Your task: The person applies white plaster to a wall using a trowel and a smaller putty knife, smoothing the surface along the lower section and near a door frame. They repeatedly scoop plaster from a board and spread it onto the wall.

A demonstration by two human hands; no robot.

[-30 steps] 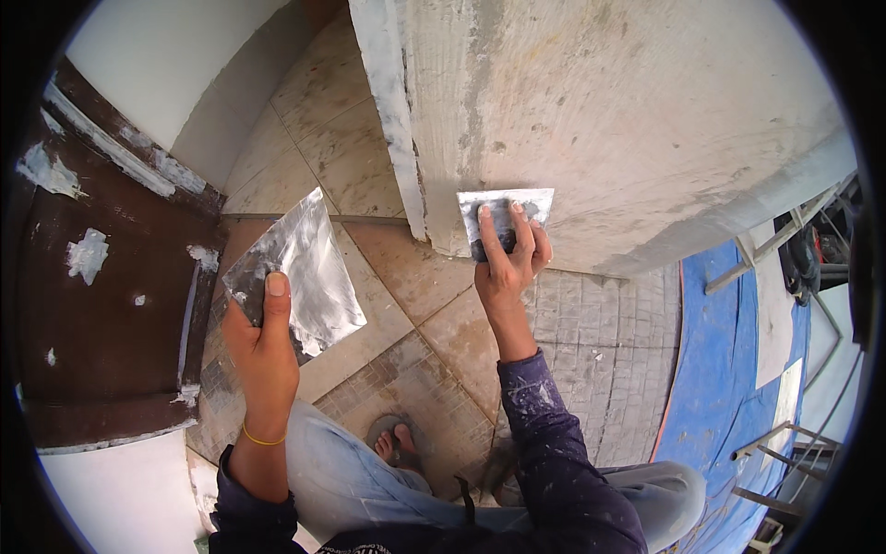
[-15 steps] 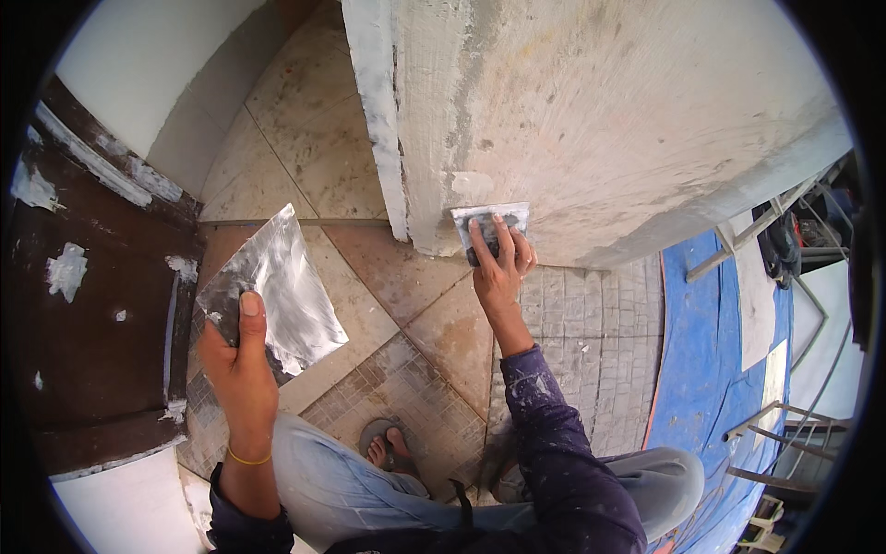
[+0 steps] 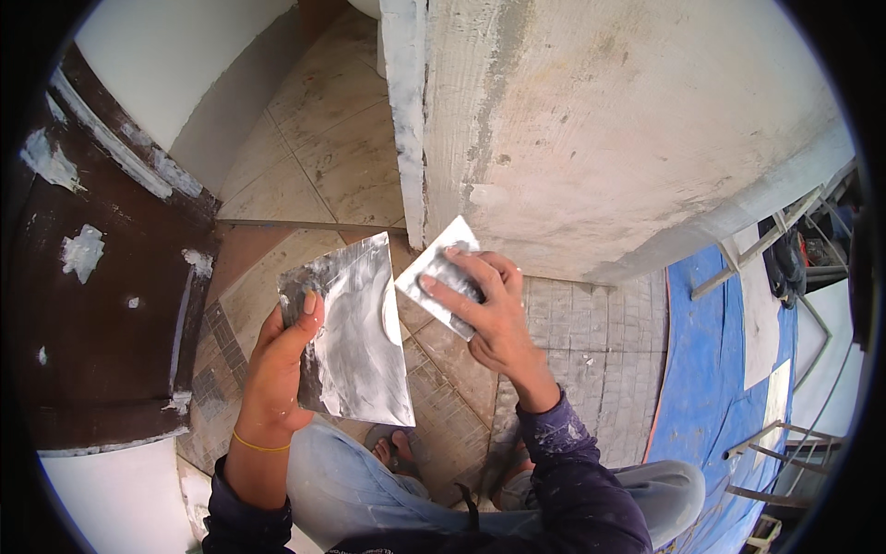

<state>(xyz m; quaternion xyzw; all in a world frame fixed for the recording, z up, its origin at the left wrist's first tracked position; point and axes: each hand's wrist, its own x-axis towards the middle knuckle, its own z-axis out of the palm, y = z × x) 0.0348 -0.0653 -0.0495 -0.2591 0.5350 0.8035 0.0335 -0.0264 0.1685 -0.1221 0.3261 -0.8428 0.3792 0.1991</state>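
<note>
My left hand (image 3: 279, 369) grips a square metal plate (image 3: 355, 342) smeared with white putty, thumb on its face and fingers behind it. In my right hand (image 3: 498, 319) is a smaller flat scraper blade (image 3: 441, 282), also whitened, with my fingers spread over its face. The scraper's left corner is by the plate's right edge; whether they touch I cannot tell. Beyond them stands a rough plastered wall (image 3: 628, 129) with a pale putty patch (image 3: 482, 195) near its lower left end.
At left is a dark brown door panel (image 3: 111, 342) with white patches. Tiled floor (image 3: 600, 360) lies beneath. On the right are a blue tarp (image 3: 701, 369) and a metal frame (image 3: 784, 235). My knees are bent, and one sandalled foot (image 3: 395, 448) shows below the plate.
My right hand has drawn the scraper off the wall, back and to the left. My left hand has brought the plate rightward and turned it, so the two tools are now close together.
</note>
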